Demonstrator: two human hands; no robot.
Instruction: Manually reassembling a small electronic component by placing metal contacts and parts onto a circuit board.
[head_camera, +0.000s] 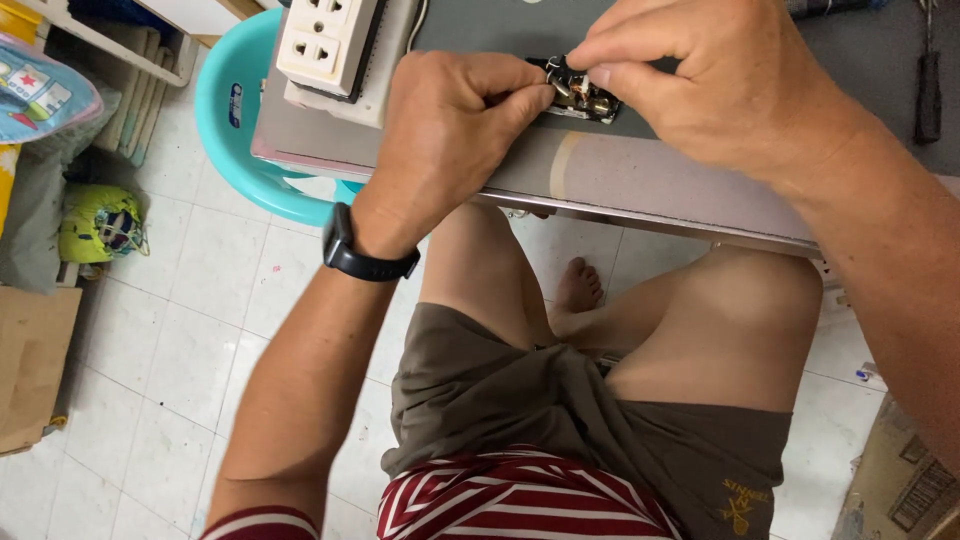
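Both hands pinched together, fingertips nearly meeting.
Left hand (450, 130) is curled knuckles-up, its thumb and forefinger pressed shut, forearm rising from below; right hand (710, 80) reaches in from the right, its fingers (590, 62) bunched tight beside the left thumb.

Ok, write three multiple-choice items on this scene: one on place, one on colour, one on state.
1. Where is the white socket block?
A. on the floor
B. on the table's far left
C. on the lap

2. What colour is the plastic tub?
A. red
B. black
C. turquoise

3. How are the hands placed?
A. both pinching the small metal part
B. both flat
C. one hanging down

Answers:
1 B: it sits beside the left hand on the table.
2 C: turquoise rim.
3 A: left hand and right hand fingertips meet there.
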